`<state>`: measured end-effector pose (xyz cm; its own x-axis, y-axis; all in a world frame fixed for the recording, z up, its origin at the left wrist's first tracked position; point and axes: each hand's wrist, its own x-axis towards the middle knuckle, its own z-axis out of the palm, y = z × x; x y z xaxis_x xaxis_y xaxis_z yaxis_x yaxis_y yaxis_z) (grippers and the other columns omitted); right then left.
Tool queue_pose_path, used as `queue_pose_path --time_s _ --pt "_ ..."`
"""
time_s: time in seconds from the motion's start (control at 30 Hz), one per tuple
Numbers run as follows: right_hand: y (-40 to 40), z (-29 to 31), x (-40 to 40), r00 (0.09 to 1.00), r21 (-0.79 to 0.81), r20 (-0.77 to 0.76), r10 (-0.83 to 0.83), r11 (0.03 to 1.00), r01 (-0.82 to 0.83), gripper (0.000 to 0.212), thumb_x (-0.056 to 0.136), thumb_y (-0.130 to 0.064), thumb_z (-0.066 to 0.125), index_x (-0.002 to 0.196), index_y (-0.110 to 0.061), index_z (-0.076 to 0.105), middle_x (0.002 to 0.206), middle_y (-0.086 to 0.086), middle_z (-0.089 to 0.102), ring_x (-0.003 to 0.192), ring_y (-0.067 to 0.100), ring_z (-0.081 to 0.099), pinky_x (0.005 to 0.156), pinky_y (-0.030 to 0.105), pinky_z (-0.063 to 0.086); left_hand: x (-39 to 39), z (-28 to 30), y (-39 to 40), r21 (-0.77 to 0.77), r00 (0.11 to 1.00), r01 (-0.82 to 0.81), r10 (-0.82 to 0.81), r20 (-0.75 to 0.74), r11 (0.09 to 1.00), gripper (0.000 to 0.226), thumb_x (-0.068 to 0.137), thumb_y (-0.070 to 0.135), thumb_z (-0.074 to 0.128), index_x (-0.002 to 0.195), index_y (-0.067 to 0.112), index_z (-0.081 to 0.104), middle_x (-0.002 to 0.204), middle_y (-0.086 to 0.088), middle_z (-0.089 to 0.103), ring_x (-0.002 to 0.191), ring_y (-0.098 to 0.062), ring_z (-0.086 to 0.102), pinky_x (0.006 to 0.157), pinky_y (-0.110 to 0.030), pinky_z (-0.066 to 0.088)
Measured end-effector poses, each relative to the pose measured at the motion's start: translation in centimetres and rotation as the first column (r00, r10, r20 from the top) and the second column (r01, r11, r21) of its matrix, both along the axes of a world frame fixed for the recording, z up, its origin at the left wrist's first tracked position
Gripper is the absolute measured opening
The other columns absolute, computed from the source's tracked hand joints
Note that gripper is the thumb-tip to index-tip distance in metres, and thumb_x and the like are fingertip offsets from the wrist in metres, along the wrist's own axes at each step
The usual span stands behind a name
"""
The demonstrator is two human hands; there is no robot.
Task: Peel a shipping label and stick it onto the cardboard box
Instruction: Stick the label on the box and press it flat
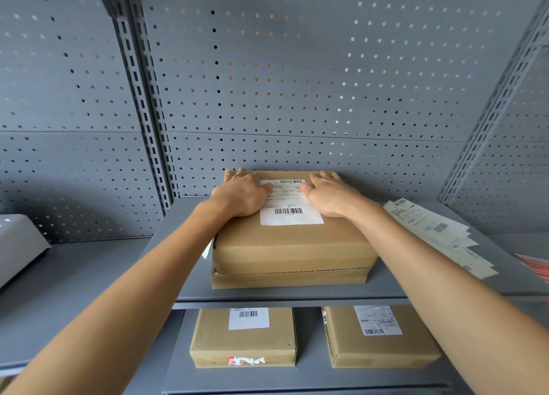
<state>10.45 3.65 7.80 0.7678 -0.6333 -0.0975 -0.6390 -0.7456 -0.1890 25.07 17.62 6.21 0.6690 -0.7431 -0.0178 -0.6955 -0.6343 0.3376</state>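
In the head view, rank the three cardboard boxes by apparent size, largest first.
1. Box on the upper shelf, under both hands.
2-3. Lower-left box and lower-right box look alike; they are also farther from the camera, so true sizes stay unsure.

The cardboard box stands on the shelf; loose labels lie right of it, two boxes below.

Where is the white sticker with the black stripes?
The white rectangular shipping label lies flat on top of the brown cardboard box on the grey metal shelf, mid-frame, between the left hand and right hand pressing its edges.
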Motion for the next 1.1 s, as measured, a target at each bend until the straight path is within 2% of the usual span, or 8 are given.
queue_pose_path --time_s 0.2,0.47,0.67,0.73,0.83,0.9,0.97,1.1 --pt "-0.5 -0.3 0.2 1.0 0.017 0.015 0.009 1.0 -0.009 0.061 0.108 -0.047 0.018 0.161 -0.015 0.014 0.17 0.001 0.001 0.156 0.022 -0.005 0.124 0.055 0.011 0.2 0.0 0.2 -0.006 0.999 0.003 -0.003 -0.046 1.0 0.052 0.107 0.045 0.025 0.147 0.017 0.042 0.148 -0.013 0.04 0.148 -0.035 0.02 0.116 -0.061 0.028" --pt "-1.2 -0.7 0.3 0.997 0.024 0.072 0.034 0.999 -0.036 0.054 0.109 -0.035 0.022 0.159 -0.014 0.02 0.17 0.001 0.01 0.156 0.023 0.002 0.124 0.053 0.015 0.3 0.1 0.4 -0.03 0.997 -0.004 0.002 -0.078 1.0 0.045 0.108 0.04 0.025 0.137 0.013 0.047 0.137 -0.014 0.044 0.142 -0.037 0.026 0.114 -0.06 0.03" --pt "-0.9 -0.1 -0.7 0.985 0.05 0.169 0.013 0.999 -0.022 0.047 0.109 -0.023 0.026 0.155 -0.016 0.034 0.165 0.005 0.027 0.151 0.025 0.025 0.122 0.043 0.024 0.2 0.4 1.2 -0.082 0.994 0.015 -0.024 -0.111 0.997 0.041 0.11 0.03 0.026 0.126 0.009 0.057 0.13 -0.013 0.05 0.136 -0.034 0.034 0.115 -0.05 0.029" --pt "-0.3 0.3 -1.2 0.976 0.084 0.216 -0.025 0.996 0.007 0.048 0.109 -0.033 0.027 0.154 -0.019 0.038 0.163 0.004 0.033 0.149 0.027 0.03 0.121 0.047 0.025 -0.6 1.0 1.8 -0.097 0.995 0.033 -0.042 -0.092 0.995 0.047 0.111 0.031 0.026 0.123 0.002 0.06 0.127 -0.017 0.053 0.13 -0.032 0.039 0.119 -0.04 0.022" --pt "1.4 1.2 -1.8 0.987 0.06 0.151 -0.054 0.997 0.046 0.068 0.102 -0.063 0.02 0.155 -0.023 0.035 0.165 0.002 0.028 0.151 0.027 0.024 0.118 0.057 0.023 -2.3 2.2 2.7 -0.073 0.998 0.044 -0.047 -0.047 0.996 0.066 0.108 0.054 0.019 0.143 0.01 0.055 0.156 -0.021 0.04 0.152 -0.03 0.022 0.123 -0.041 0.011" --pt "2.6 1.6 -2.0 0.995 0.049 0.081 -0.064 0.997 0.06 0.079 0.097 -0.072 0.014 0.157 -0.022 0.029 0.168 0.002 0.018 0.154 0.028 0.014 0.116 0.06 0.018 -3.0 2.4 2.7 -0.026 0.999 0.026 -0.027 -0.023 0.999 0.093 0.093 0.079 0.01 0.142 0.013 0.054 0.161 -0.016 0.036 0.156 -0.029 0.013 0.123 -0.05 0.016" --pt "3.4 1.7 -2.0 0.996 0.058 0.048 -0.069 0.996 0.066 0.084 0.094 -0.076 0.012 0.157 -0.023 0.027 0.168 0.002 0.014 0.154 0.029 0.01 0.115 0.061 0.018 -3.5 2.2 2.4 0.014 1.0 -0.01 0.01 0.011 1.0 0.11 0.079 0.091 0.004 0.134 0.01 0.055 0.155 -0.01 0.041 0.153 -0.029 0.018 0.117 -0.058 0.028" --pt "3.7 1.0 -1.8 0.998 0.013 -0.01 -0.061 0.998 0.061 0.09 0.092 -0.078 0.015 0.159 -0.018 0.022 0.169 0.001 0.012 0.155 0.029 0.004 0.116 0.06 0.018 -4.7 1.5 2.0 0.092 0.996 -0.04 0.032 0.086 0.995 0.099 0.088 0.085 0.014 0.143 0.01 0.049 0.155 -0.004 0.039 0.15 -0.025 0.022 0.108 -0.061 0.032"
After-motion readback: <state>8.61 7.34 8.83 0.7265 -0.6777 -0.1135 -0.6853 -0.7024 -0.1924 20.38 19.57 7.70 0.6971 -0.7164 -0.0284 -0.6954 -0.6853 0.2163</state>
